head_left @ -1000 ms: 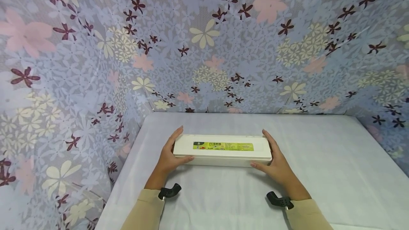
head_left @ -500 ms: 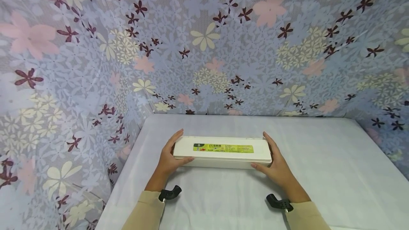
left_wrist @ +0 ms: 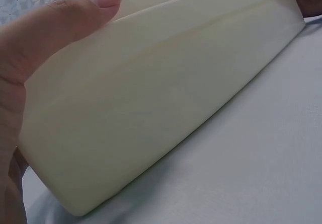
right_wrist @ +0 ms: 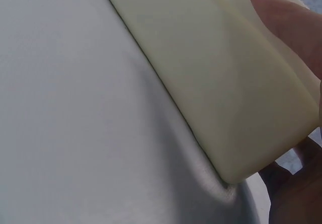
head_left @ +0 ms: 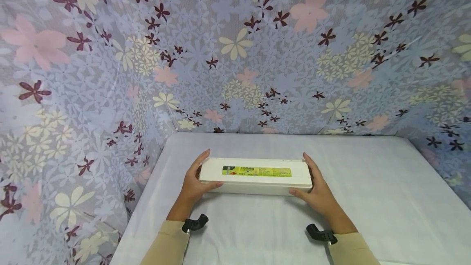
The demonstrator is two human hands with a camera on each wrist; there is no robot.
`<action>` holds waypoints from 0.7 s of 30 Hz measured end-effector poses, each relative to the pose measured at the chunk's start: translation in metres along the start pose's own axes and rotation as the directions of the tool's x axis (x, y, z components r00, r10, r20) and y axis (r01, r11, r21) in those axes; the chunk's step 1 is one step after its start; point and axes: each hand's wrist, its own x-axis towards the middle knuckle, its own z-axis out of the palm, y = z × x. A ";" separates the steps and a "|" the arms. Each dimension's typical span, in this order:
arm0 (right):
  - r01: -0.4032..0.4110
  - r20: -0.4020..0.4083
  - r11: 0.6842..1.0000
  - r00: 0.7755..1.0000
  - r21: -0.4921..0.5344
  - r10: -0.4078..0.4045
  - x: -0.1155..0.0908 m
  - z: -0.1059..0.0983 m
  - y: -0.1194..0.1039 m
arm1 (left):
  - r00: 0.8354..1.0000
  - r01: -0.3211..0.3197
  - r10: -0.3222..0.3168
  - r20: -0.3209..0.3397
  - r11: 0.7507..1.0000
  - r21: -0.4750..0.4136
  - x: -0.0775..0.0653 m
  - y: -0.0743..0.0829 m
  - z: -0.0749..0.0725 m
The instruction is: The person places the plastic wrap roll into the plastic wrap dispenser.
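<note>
A long white cling film box lies crosswise on the white-covered table, a green and yellow label on its lid. My left hand grips its left end, thumb over the near top edge and fingers round the far side. At the opposite end my right hand holds it the same way. The left wrist view shows the box's plain front face with the left thumb along its upper edge. In the right wrist view the box's lower corner sits close over the cloth, and the fingers behind it are partly hidden.
A pale cloth covers the table. Floral fabric hangs behind it and along the left and right sides. Each wrist carries a black camera mount, one on the left and one on the right.
The whole head view has shifted slightly, so the scene sits a little lower in the frame. Both hands keep the same hold on the box, which stays in place on the table.
</note>
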 end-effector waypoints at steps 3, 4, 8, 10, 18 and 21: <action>-0.011 0.015 1.000 1.000 0.024 0.011 0.002 0.002 0.001 | 1.000 -0.014 0.014 0.004 0.999 0.039 -0.001 -0.002 -0.003; -0.012 0.016 1.000 1.000 0.026 0.012 0.002 0.002 0.001 | 1.000 -0.018 0.017 0.006 0.998 0.057 -0.002 -0.002 -0.003; -0.004 0.017 1.000 1.000 0.019 0.004 0.005 0.004 0.001 | 0.999 -0.036 0.034 0.014 0.994 0.107 -0.002 0.000 -0.005; 0.002 0.016 1.000 1.000 0.017 -0.003 0.005 0.004 0.001 | 0.999 -0.046 0.046 0.010 0.993 0.111 -0.001 0.002 -0.006; 0.065 -0.012 0.991 0.998 -0.120 -0.067 0.007 0.000 -0.006 | 0.993 -0.120 0.121 -0.003 0.989 0.087 0.006 0.002 -0.021; 0.054 -0.040 0.976 0.997 -0.210 -0.063 0.010 -0.004 -0.011 | 0.995 -0.103 0.100 0.026 0.983 0.150 0.011 0.001 -0.030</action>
